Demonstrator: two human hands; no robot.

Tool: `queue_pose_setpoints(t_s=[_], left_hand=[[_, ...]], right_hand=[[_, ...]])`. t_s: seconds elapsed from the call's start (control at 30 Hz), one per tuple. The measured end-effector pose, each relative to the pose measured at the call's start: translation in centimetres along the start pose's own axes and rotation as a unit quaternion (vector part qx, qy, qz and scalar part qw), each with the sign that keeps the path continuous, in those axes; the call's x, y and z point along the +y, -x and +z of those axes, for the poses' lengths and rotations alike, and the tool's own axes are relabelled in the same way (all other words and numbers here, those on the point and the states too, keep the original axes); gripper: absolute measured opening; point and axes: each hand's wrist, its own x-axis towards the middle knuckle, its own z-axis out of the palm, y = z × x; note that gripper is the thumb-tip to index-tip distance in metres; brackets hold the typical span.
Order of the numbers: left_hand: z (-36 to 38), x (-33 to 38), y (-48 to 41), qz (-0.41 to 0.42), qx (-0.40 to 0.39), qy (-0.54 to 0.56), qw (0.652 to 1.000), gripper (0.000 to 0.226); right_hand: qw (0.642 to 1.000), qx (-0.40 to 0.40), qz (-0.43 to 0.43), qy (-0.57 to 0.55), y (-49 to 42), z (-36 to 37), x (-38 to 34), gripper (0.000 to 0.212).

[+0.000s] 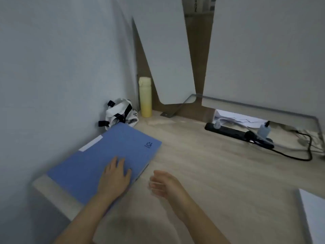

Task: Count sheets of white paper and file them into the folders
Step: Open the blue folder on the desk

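Folders (109,155), a blue closed stack, lie on the bench (202,164) at its left edge, likely pinned so they cannot slide. Left hand (115,178) presses flat on top, fingers (121,162) spread. Right hand (165,184) hovers beside, loosely curled, holding nothing. White paper (314,210) lies far right.

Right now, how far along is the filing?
Done: cannot say; the blue folder lies closed on the desk, a white strip at its far edge, contents hidden. In hand: left hand rests flat on the folder; right hand hovers beside it, holding nothing. Left: white paper at the desk's right edge looks unfiled.
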Motion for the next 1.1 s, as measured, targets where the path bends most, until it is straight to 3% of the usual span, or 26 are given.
queue_pose_setpoints(t_s=[0.23,0.53,0.6,0.73,0.83,0.93,1.0,1.1], left_hand=[[-1.0,-4.4,-4.5,-0.08,0.073,-0.032,0.994,0.068],[-3.2,-5.7,-8.0,-0.14,0.078,-0.009,0.987,0.1],[-3.1,-4.8,-7.7,-0.134,0.087,-0.003,0.987,0.095],[-1.6,-1.9,-7.2,-0.107,0.116,-0.032,0.987,0.074],[-0.6,0.8,-7.1,-0.101,0.063,0.05,0.992,0.053],[0.4,4.0,-6.2,-0.058,-0.019,0.113,0.992,0.026],[1.4,6.7,-5.0,-0.015,-0.057,0.138,0.989,0.028],[3.9,10.9,-3.3,0.057,-0.044,0.173,0.982,0.012]], right_hand=[[0.996,-0.028,0.077,0.036,-3.0,2.5,1.2,0.06],[0.995,-0.071,0.047,0.044,-3.9,2.6,0.6,0.035],[0.998,-0.053,0.016,0.019,-4.0,2.6,1.0,0.032],[0.996,0.068,-0.053,-0.027,-3.7,0.3,0.7,0.035],[0.986,0.124,-0.106,-0.017,-2.0,-3.5,-0.8,0.04],[0.983,0.158,-0.096,-0.021,-0.1,-8.8,-1.3,0.042],[0.98,0.182,-0.073,-0.029,1.2,-12.1,-1.2,0.047],[0.977,0.204,-0.057,-0.01,3.3,-15.7,-1.0,0.049]])
